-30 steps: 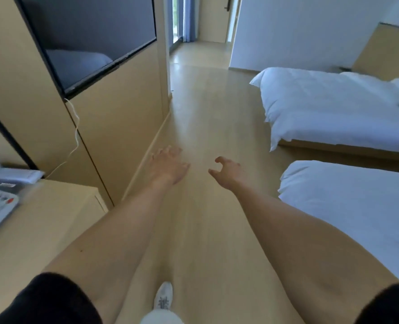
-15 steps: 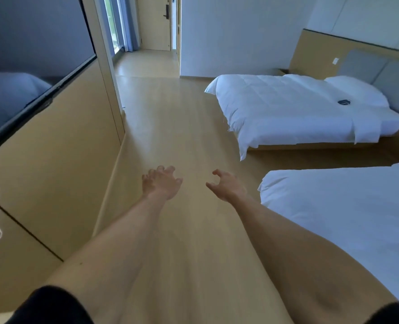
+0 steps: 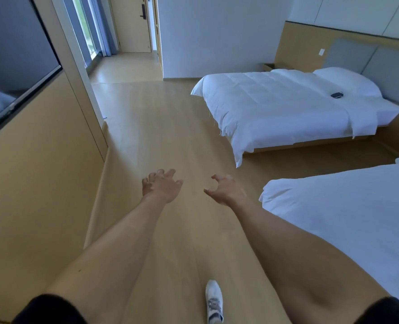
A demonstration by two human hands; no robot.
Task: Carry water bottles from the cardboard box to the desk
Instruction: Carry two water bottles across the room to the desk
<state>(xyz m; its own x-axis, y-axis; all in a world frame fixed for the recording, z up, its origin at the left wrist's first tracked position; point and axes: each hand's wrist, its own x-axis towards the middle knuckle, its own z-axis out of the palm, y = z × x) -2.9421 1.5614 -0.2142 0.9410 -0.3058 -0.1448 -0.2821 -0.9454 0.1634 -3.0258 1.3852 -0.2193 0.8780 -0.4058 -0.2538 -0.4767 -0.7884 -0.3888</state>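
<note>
My left hand [image 3: 161,186] and my right hand [image 3: 225,189] are stretched out in front of me over the wooden floor, side by side and a short gap apart. Both hold nothing, with fingers loosely curled and spread. No water bottles, cardboard box or desk appear in the head view.
A wood-panelled wall [image 3: 42,164] with a dark TV screen [image 3: 11,66] runs along the left. Two white beds stand on the right, one far [image 3: 287,113] and one near [image 3: 348,218]. A wooden floor aisle [image 3: 151,127] leads to a door [image 3: 135,24]. My white shoe [image 3: 213,300] is below.
The view has swung right and moved forward: the desk with the telephone has left the frame, and more of the beds and the headboard wall shows. Both hands stay held out, holding nothing.
</note>
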